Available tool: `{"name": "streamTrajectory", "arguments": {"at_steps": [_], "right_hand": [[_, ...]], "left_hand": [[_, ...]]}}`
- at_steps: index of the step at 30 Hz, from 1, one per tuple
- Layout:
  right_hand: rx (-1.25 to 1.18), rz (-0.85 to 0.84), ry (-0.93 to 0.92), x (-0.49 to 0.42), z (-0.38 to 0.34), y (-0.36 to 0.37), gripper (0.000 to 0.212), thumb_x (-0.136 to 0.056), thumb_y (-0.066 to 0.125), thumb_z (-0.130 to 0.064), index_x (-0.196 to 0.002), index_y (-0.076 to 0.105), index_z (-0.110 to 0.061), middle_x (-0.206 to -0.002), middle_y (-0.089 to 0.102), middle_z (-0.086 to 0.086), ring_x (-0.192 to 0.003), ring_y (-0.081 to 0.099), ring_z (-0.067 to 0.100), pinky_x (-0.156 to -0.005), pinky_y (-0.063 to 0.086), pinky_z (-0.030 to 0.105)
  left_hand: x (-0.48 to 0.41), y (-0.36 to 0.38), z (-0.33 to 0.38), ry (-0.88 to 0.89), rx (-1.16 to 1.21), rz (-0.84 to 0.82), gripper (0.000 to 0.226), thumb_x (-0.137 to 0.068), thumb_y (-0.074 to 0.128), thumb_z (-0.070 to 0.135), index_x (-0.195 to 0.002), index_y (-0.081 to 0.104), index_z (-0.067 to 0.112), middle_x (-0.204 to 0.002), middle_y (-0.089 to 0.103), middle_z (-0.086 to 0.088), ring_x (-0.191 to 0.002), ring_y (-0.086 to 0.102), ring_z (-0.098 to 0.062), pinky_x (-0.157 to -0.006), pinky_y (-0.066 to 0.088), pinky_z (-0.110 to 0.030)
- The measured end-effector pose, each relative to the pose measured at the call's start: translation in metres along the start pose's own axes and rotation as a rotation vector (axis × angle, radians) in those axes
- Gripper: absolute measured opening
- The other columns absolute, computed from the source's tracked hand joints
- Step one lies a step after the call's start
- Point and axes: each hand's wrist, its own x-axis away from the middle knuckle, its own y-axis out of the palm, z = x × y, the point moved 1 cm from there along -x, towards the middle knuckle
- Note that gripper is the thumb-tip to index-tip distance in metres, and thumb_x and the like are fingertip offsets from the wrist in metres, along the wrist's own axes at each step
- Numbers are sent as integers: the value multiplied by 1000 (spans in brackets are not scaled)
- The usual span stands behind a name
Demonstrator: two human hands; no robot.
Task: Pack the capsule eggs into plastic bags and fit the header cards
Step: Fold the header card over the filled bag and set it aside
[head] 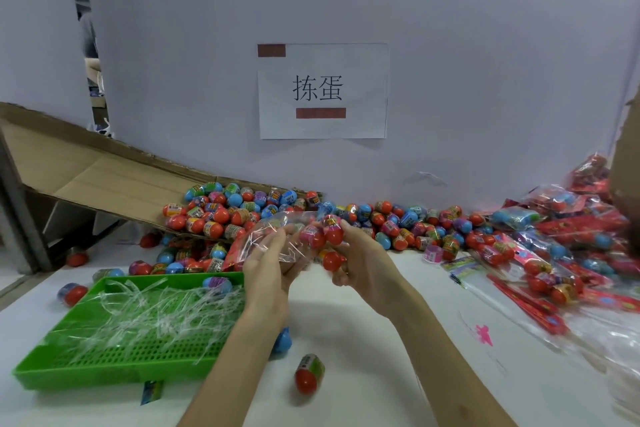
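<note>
Reaching up from the bottom edge over the white desk (381, 374) with both arms. Gripping a clear plastic bag (273, 236) in the left hand (266, 267). Clutching about three eggs (333, 234) in the right hand (360, 253), touching the bag's right end. Holding the bag long-ways, left to right, mouth likely toward the eggs. Keeping red ends mostly down. Probably pushing in from the right, the nearer side.

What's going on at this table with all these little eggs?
A person is packing toy eggs by hand. The left hand holds a clear plastic bag, and the right hand grips a few capsule eggs up against it. A pile of loose eggs lies behind, finished packs heap up on the right, and a green tray holds clear strips.
</note>
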Motion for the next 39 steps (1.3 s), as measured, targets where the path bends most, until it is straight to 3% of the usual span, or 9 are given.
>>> {"name": "streamTrajectory", "arguments": {"at_steps": [5,11,16,18,22,27,31,36,39], "right_hand": [[14,61,29,-1,0,-1,51,-99,48,-57,-131,62,-19,-113,73,10,-73,53,14,-56,38,25],[68,136,43,-4,1,4,46,-102,50,-49,-117,60,-7,-89,65,13,-61,48,15,-55,44,22],[90,156,-29,-5,3,5,29,-103,56,-39,-93,64,-13,-77,51,13,-60,47,17,-58,45,26],[70,165,-53,-5,4,7,29,-102,58,-37,-95,68,-11,-79,53,13,-58,47,15,-57,46,26],[25,248,-96,-7,8,11,31,-101,60,-36,-112,71,-9,-82,58,15,-56,50,14,-59,51,28],[59,299,-150,-6,8,9,29,-100,63,-35,-119,68,-14,-76,65,11,-57,59,17,-65,54,34],[147,357,-233,-6,8,9,21,-96,69,-29,-114,63,-19,-95,73,2,-53,61,14,-58,55,29],[252,462,-329,-7,8,8,15,-92,75,-22,-102,66,-26,-101,73,-6,-91,70,8,-61,55,19],[313,506,-359,-8,9,6,15,-90,77,-21,-100,67,-29,-98,73,-9,-93,69,9,-66,54,20]], "left_hand": [[2,3,-2,-46,14,-105,33,-96,70,18,-125,69,4,-103,73,-16,-97,68,-29,-76,65,-32],[1,2,-4,-79,39,-138,37,-92,73,18,-126,69,4,-107,74,-16,-99,68,-26,-98,56,-43],[-1,0,-6,-61,67,-83,24,-93,71,5,-116,72,5,-109,78,-13,-95,73,-21,-90,57,-38],[0,0,-8,-73,62,-66,20,-93,72,7,-112,73,9,-102,80,-11,-97,74,-23,-89,59,-39],[-1,-1,-11,-129,79,-64,23,-95,71,11,-117,71,8,-109,78,-15,-97,74,-22,-80,62,-33],[1,3,-12,-180,83,-120,29,-93,72,9,-122,69,4,-110,77,-18,-93,76,-22,-77,65,-31],[2,1,-11,-177,73,-148,27,-91,73,9,-117,71,5,-107,78,-16,-86,78,-19,-74,64,-29],[0,1,-7,-154,177,-116,37,-77,78,16,-111,73,4,-107,76,-16,-91,75,-21,-76,63,-31],[-2,0,-7,-177,236,-91,29,-85,76,15,-112,73,6,-112,76,-17,-99,74,-24,-76,63,-30]]}}
